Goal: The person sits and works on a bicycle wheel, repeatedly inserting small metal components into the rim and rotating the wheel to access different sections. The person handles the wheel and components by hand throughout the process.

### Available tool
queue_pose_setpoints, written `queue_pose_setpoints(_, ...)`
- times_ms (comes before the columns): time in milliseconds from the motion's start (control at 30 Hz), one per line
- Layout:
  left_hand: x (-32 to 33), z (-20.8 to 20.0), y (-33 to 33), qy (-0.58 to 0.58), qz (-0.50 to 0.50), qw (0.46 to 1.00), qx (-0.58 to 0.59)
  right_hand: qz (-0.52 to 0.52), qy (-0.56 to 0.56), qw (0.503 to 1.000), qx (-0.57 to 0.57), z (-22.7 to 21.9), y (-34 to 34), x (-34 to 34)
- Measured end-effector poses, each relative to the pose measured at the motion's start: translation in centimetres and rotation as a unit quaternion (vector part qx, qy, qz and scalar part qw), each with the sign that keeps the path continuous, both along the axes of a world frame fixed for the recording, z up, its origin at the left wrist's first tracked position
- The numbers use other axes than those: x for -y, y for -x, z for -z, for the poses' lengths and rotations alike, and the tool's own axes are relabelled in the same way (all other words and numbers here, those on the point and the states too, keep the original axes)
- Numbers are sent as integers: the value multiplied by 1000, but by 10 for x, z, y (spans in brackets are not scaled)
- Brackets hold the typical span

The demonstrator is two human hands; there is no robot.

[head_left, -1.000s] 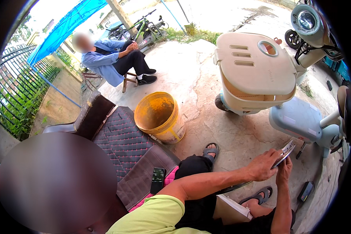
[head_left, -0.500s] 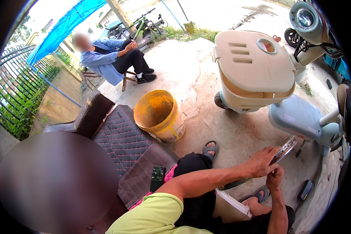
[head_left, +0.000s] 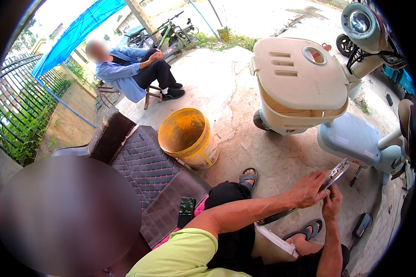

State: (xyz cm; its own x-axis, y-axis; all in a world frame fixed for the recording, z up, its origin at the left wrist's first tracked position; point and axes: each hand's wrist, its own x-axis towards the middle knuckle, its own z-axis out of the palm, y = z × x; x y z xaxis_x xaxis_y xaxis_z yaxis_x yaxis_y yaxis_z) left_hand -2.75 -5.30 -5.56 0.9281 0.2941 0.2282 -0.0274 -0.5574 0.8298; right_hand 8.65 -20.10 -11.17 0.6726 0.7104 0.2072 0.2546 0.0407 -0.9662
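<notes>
A long, slim, dark piece with a shiny silver end (head_left: 338, 173) slants across my lap, its far end raised to the right. I cannot make out its exact kind. My left hand (head_left: 307, 190) is wrapped over its middle, palm down, the fingertips a little blurred. Just right of that, my right hand (head_left: 332, 203) grips the same piece from below, close to the silver end. The darker near part of it passes under my left forearm. Below lies a pale, white-edged thing (head_left: 276, 241) between my legs, partly hidden.
A yellow bucket (head_left: 208, 150) stands ahead left, beside a quilted dark seat (head_left: 145, 166) with a phone (head_left: 186, 211). A scooter with a beige lidded basket (head_left: 300, 78) is ahead right. A black box (head_left: 362, 225) lies on the ground right. Another person (head_left: 129, 69) sits farther back.
My right hand has shifted slightly right and up along the long piece. My left hand has moved a little left, and the silver end has tilted slightly upward.
</notes>
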Motion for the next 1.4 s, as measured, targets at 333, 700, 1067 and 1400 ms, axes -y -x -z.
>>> queue_pose_setpoints(333,1,-4,-3,-23,-6,1000,6,-72,-127,982,-119,37,-5,-5)
queue_pose_setpoints(700,5,3,-9,-3,5,1000,3,40,-66,996,45,32,11,-9)
queue_pose_setpoints(1067,4,-5,-6,-20,22,1000,-10,123,45,989,64,3,0,3)
queue_pose_setpoints(1400,1,-6,-1,-35,26,999,13,98,2,995,-33,8,-13,-1)
